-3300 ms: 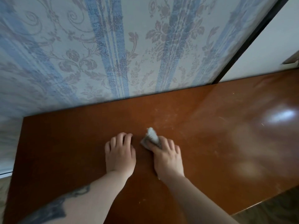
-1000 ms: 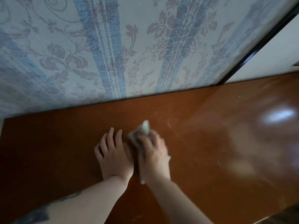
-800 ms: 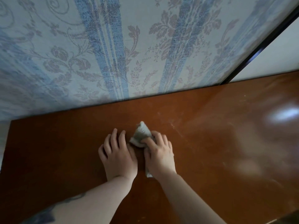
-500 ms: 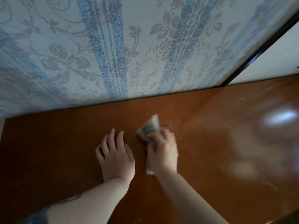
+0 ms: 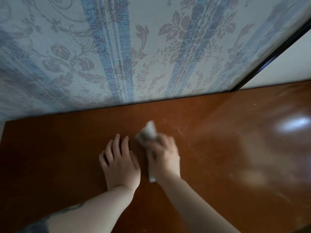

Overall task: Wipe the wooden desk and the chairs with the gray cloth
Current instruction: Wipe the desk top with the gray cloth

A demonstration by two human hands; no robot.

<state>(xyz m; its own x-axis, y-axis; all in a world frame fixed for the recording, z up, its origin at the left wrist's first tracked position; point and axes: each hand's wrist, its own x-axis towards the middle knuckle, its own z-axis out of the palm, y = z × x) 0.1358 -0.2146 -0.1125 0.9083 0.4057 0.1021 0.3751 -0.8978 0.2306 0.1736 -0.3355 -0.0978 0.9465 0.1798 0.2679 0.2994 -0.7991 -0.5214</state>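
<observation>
The glossy brown wooden desk (image 5: 235, 148) fills the lower half of the head view. My right hand (image 5: 164, 158) lies on the gray cloth (image 5: 148, 132) and holds it down on the desk top; the hand is blurred with motion. A bunched end of the cloth sticks out past the fingers, and a thin strip shows under the wrist. My left hand (image 5: 119, 163) rests flat on the desk just left of it, fingers spread. No chair is in view.
A wall with blue-striped floral wallpaper (image 5: 151, 56) rises straight from the desk's far edge. A dark frame (image 5: 272, 58) and a white panel (image 5: 286, 64) stand at the right. The desk's left edge (image 5: 3, 132) is close by. Light streaks and glare mark the right side.
My right hand has rubbed the cloth back and forth over the same patch, now drawn a little back toward me. My left hand has stayed flat in place.
</observation>
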